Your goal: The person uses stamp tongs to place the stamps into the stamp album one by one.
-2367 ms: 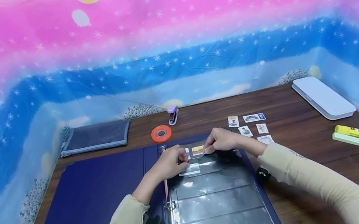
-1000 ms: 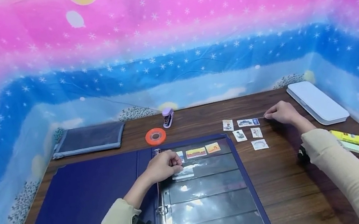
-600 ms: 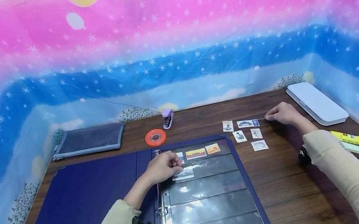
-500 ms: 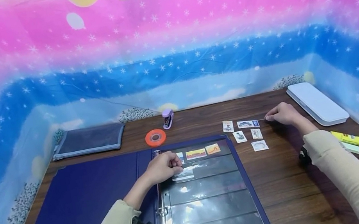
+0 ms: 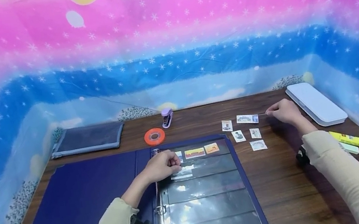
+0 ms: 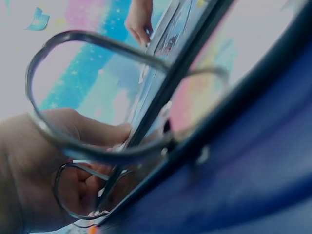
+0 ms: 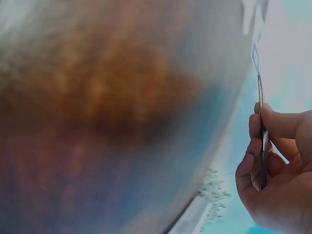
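Gripping the thin silver metal tweezers [image 7: 265,140] between bent thumb and fingers, the right hand [image 5: 284,111] should squeeze lightly, so the long white paper stamp [image 5: 247,119] at its nine o'clock is not creased. Half-curled, the left hand [image 5: 162,165] lies toward eleven o'clock of the black clear-pocketed page [image 5: 213,165]; whether it pinches anything, I cannot tell. The right wrist view shows the tweezers' shaft, in the head view only a faint line.

Slim metal tweezers [image 7: 264,141] are being held, their tips meeting the bluish right end of a wide, pale stamp [image 5: 247,119]. A dark blue ring album [image 5: 92,206] is lying open on the counter [image 5: 292,188]; its black page [image 5: 209,184] is carrying colourful stamps [image 5: 195,152] along the top strip and a pale piece [image 5: 184,172] in the second.
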The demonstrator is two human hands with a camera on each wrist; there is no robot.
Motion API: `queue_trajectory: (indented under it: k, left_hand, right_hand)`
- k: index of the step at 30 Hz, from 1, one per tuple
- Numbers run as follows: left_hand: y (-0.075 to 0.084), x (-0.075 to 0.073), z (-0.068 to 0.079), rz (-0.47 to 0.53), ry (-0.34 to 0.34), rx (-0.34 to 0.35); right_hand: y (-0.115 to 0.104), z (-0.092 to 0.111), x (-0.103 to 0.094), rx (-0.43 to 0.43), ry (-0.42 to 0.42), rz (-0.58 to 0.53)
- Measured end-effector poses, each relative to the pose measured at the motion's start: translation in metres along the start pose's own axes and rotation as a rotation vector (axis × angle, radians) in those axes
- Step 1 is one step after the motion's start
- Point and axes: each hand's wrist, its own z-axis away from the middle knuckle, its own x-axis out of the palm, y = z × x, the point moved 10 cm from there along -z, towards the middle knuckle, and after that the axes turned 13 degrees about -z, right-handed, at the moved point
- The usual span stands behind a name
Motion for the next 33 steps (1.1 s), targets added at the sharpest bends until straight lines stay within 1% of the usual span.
queue_trajectory:
  k: [2, 4, 8, 10, 12, 14, 16, 20, 23, 27, 29, 33]
  left_hand:
    - [0.003, -0.001, -0.001, 0.011, -0.025, 0.017]
    - [0.007, -0.001, -0.002, 0.022, -0.058, 0.028]
    - [0.016, -0.002, -0.008, -0.013, -0.113, 0.052]
    - [0.018, -0.001, -0.013, -0.043, -0.141, 0.049]
    - [0.020, 0.001, -0.018, -0.065, -0.170, 0.044]
    - [0.022, 0.004, -0.021, -0.073, -0.195, 0.049]
    - [0.025, 0.006, -0.024, -0.055, -0.217, 0.056]
    - [0.031, 0.009, -0.027, -0.001, -0.261, 0.057]
    - [0.033, 0.010, -0.027, 0.027, -0.276, 0.043]
    - [0.034, 0.010, -0.026, 0.062, -0.291, 0.026]
    - [0.034, 0.010, -0.025, 0.080, -0.298, 0.027]
    - [0.036, 0.011, -0.022, 0.117, -0.305, 0.029]
  right_hand:
    - [-0.011, 0.003, -0.007, -0.041, 0.030, -0.019]
    - [-0.026, 0.007, -0.012, -0.085, 0.041, -0.044]
    - [-0.065, 0.015, -0.011, -0.168, 0.046, -0.087]
    - [-0.086, 0.019, -0.005, -0.197, 0.038, -0.115]
    - [-0.103, 0.022, 0.005, -0.210, 0.010, -0.159]
    - [-0.116, 0.025, 0.019, -0.207, -0.032, -0.200]
    - [-0.126, 0.029, 0.035, -0.209, -0.083, -0.231]
    - [-0.132, 0.037, 0.066, -0.205, -0.167, -0.244]
    - [-0.130, 0.041, 0.082, -0.194, -0.196, -0.230]
    - [-0.128, 0.045, 0.095, -0.202, -0.211, -0.210]
    - [-0.131, 0.049, 0.098, -0.231, -0.216, -0.182]
    - [-0.136, 0.056, 0.104, -0.261, -0.231, -0.154]
